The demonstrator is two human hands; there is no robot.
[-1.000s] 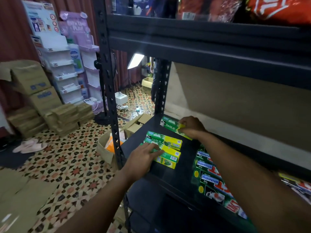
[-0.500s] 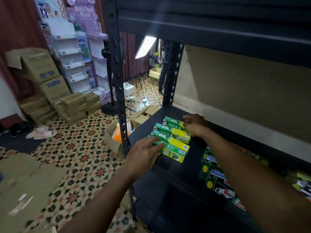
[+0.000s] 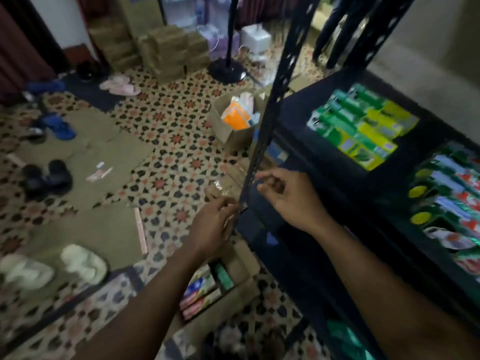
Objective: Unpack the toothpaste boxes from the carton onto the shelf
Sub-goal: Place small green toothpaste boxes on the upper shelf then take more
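Off the shelf (image 3: 294, 114), left hand (image 3: 211, 226) and right hand (image 3: 289, 201) have withdrawn.

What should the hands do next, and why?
Probably reach down into the carton for more toothpaste boxes: the left hand and right hand hold nothing, boxes show inside it, and the shelf has bare space beside the green stack.

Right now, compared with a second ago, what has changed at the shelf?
Both hands have left the green-and-yellow toothpaste boxes and pulled back to the front post: left hand no longer presses the stack, right hand released its grip on a box. Both look empty. The stack stayed on the shelf.
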